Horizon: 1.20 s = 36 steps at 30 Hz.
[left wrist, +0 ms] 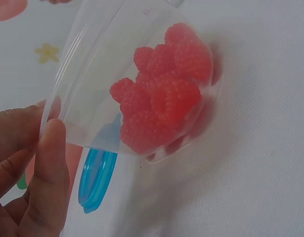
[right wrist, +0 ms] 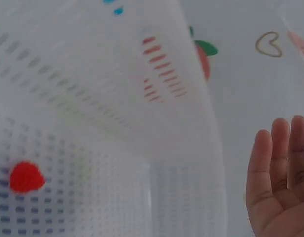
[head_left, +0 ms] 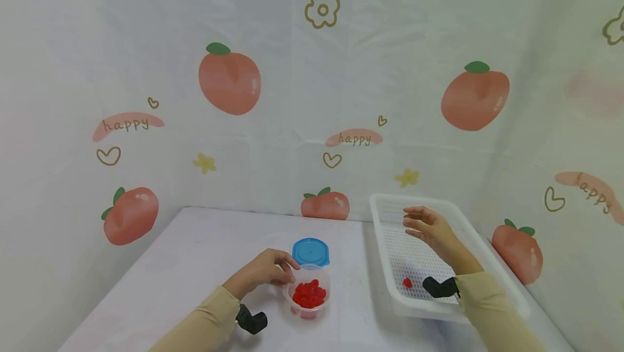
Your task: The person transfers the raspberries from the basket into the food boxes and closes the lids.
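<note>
A clear round tub stands on the white table, with several red raspberries heaped inside. My left hand pinches the tub's rim between thumb and fingers; the left wrist view shows the fingers at that rim and raspberries through the wall. Over the white perforated basket, my right hand hovers with its fingers extended and apart, holding nothing. One raspberry lies on the basket floor, below and nearer than that hand; the right wrist view also shows this raspberry.
Just behind the tub lies a blue lid on the table. The basket's raised walls stand on the right side of the table. A cloth printed with peaches hangs behind the table and along its sides.
</note>
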{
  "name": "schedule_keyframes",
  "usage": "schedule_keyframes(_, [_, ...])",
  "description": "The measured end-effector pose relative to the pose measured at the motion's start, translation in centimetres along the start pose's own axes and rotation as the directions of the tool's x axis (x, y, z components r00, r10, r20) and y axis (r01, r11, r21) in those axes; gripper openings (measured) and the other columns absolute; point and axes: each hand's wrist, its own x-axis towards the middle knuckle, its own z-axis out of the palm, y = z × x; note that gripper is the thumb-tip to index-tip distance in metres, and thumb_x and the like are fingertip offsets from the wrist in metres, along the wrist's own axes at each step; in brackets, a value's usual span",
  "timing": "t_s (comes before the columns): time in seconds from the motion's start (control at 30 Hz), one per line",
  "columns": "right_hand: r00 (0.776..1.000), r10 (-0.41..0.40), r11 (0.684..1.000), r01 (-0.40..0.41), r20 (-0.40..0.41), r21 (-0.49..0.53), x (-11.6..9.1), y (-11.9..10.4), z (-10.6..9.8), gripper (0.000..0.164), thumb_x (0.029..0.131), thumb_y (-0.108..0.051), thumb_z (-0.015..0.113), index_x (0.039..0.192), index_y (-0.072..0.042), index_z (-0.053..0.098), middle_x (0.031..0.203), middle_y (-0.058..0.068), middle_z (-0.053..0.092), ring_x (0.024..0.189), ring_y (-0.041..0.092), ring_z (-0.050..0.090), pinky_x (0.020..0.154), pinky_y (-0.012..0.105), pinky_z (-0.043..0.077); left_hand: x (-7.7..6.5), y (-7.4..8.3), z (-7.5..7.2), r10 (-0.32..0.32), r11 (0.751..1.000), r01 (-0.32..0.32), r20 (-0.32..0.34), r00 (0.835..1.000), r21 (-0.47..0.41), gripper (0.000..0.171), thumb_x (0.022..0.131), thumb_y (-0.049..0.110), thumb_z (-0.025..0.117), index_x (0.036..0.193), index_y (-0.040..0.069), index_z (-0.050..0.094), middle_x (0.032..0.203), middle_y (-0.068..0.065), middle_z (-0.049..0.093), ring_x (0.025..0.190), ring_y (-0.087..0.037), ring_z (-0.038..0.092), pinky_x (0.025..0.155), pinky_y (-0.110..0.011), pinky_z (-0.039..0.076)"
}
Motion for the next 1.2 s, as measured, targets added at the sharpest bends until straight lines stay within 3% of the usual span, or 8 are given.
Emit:
schedule_keyframes(0.13, [0.983, 0.145, 0.974, -0.121, 0.116, -0.191, 0.3, 1.6, -1.3, 0.020, 0.095, -0.010, 0.060, 0.115, -0.009, 0.059, 0.108, -0.002, 0.059, 0.096, 0.006, 0.061, 0.084, 0.023, 0.054, 0.1, 0.0, 0.0, 0.000, 1.000, 0.000, 0.007, 1.000, 0.001, 0.024, 0.081, 0.009, 0.076, 0.104, 0.005, 0.070, 0.082, -0.006, 0.061, 0.064, -0.015, 0.061, 0.065, -0.027, 0.058])
schedule_keyframes(0.33, [0.920, 0.283, 0.924, -0.186, 0.270, -0.333, 0.4, 3.0, -1.9, 0.040, 0.092, -0.013, 0.064, 0.121, 0.011, 0.051, 0.112, 0.016, 0.057, 0.100, 0.018, 0.061, 0.087, 0.038, 0.053, 0.1, 0.0, 0.0, -0.003, 1.000, 0.003, 0.006, 1.000, -0.003, 0.024, 0.081, 0.009, 0.076, 0.103, 0.005, 0.070, 0.083, -0.006, 0.061, 0.064, -0.015, 0.062, 0.065, -0.027, 0.058])
schedule_keyframes(0.47, [0.873, 0.370, 0.891, -0.236, 0.319, -0.388, 0.4, 3.9, -1.8, 0.044, 0.090, -0.012, 0.066, 0.122, 0.013, 0.048, 0.106, 0.010, 0.059, 0.097, 0.018, 0.060, 0.086, 0.043, 0.052, 0.1, 0.0, 0.0, -0.003, 1.000, 0.003, 0.006, 1.000, -0.003, 0.024, 0.081, 0.009, 0.076, 0.104, 0.005, 0.070, 0.082, -0.006, 0.061, 0.064, -0.015, 0.061, 0.065, -0.027, 0.058])
schedule_keyframes(0.63, [0.810, 0.468, 0.851, -0.305, 0.353, -0.428, 0.1, 4.8, -1.6, 0.034, 0.089, -0.005, 0.064, 0.116, 0.011, 0.052, 0.096, 0.004, 0.060, 0.089, 0.014, 0.058, 0.079, 0.039, 0.052, 0.1, -0.1, 0.0, 0.001, 1.000, -0.001, 0.004, 1.000, 0.007, 0.024, 0.081, 0.008, 0.076, 0.104, 0.004, 0.070, 0.081, -0.006, 0.061, 0.064, -0.015, 0.061, 0.065, -0.028, 0.058])
schedule_keyframes(0.9, [0.726, 0.634, 0.736, -0.463, 0.266, -0.493, -0.3, 5.5, -1.2, 0.031, 0.081, 0.002, 0.069, 0.110, 0.006, 0.059, 0.084, 0.001, 0.061, 0.079, 0.012, 0.059, 0.073, 0.031, 0.051, -0.1, 0.1, -0.1, 0.002, 1.000, -0.002, -0.004, 1.000, 0.018, 0.023, 0.081, 0.010, 0.077, 0.103, 0.006, 0.070, 0.081, -0.005, 0.061, 0.064, -0.015, 0.061, 0.065, -0.028, 0.058])
schedule_keyframes(1.0, [0.711, 0.665, 0.704, -0.493, 0.231, -0.511, -0.5, 5.6, -1.1, 0.031, 0.080, 0.006, 0.069, 0.109, 0.006, 0.059, 0.084, 0.002, 0.060, 0.079, 0.012, 0.058, 0.072, 0.029, 0.051, -0.1, 0.1, -0.1, 0.004, 1.000, -0.004, -0.007, 1.000, 0.022, 0.023, 0.080, 0.011, 0.077, 0.102, 0.007, 0.071, 0.081, -0.005, 0.061, 0.064, -0.015, 0.060, 0.065, -0.028, 0.058])
schedule_keyframes(1.2, [0.702, 0.686, 0.664, -0.494, 0.193, -0.561, -0.7, 5.5, -0.6, 0.027, 0.077, 0.010, 0.068, 0.104, 0.006, 0.062, 0.081, 0.001, 0.054, 0.074, 0.012, 0.051, 0.066, 0.023, 0.049, -0.1, 0.1, -0.1, 0.013, 1.000, -0.013, 0.002, 1.000, 0.015, 0.023, 0.080, 0.011, 0.077, 0.102, 0.007, 0.071, 0.081, -0.005, 0.061, 0.064, -0.015, 0.060, 0.064, -0.028, 0.058])
